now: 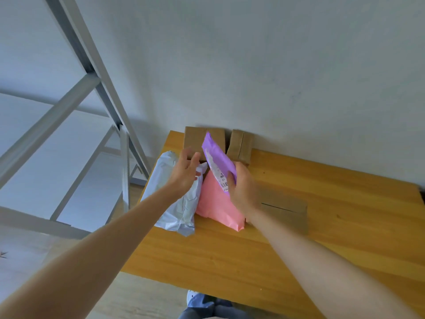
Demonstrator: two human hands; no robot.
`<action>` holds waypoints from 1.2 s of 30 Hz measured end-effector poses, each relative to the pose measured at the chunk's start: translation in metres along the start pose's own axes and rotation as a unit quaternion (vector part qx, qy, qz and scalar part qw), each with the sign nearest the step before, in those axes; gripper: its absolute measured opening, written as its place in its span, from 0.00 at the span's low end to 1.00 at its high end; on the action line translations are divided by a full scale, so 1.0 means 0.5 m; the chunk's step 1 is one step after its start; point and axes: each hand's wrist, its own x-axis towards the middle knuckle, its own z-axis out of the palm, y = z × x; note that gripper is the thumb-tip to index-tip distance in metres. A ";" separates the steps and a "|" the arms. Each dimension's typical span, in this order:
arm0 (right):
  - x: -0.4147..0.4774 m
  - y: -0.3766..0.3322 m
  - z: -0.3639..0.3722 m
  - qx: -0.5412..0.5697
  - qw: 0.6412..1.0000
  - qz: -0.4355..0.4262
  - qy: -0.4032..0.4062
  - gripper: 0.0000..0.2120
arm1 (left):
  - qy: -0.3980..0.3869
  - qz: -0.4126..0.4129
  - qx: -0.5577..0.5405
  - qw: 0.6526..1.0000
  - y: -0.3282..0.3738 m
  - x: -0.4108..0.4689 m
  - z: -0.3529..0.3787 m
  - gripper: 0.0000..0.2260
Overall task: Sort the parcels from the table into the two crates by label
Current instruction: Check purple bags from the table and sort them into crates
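My right hand (241, 187) is clamped on the lower end of a purple parcel (217, 157), held tilted above the worktop (230, 261), label side toward me. My left hand (186, 169) is just left of it, fingers spread, holding nothing, over a white parcel (177, 210). A pink parcel (216, 206) lies under the purple one. Flat box (285, 210) by my right wrist; two boxes (241, 145) at the wall. No crates visible.
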 end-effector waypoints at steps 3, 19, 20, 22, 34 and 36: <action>0.028 -0.006 -0.042 0.100 0.994 0.043 0.015 0.03 | -0.017 0.006 0.048 0.999 0.024 0.004 0.017 0.17; 0.128 -0.003 -0.274 0.120 0.987 -0.003 -0.110 0.07 | 0.030 0.360 0.405 0.840 0.237 0.006 0.066 0.31; 0.130 -0.006 -0.283 0.096 0.988 -0.024 -0.121 0.08 | 0.012 0.374 0.439 0.817 0.251 0.007 0.071 0.28; 0.135 -0.012 -0.298 0.055 0.988 -0.055 -0.134 0.08 | -0.021 0.380 0.508 0.773 0.272 0.009 0.084 0.22; 0.145 -0.010 -0.373 -0.021 0.985 -0.094 -0.145 0.07 | -0.049 0.369 0.519 0.770 0.332 -0.017 0.144 0.10; 0.147 -0.006 -0.382 -0.038 0.985 -0.092 -0.138 0.08 | -0.036 0.363 0.510 0.779 0.334 -0.019 0.150 0.09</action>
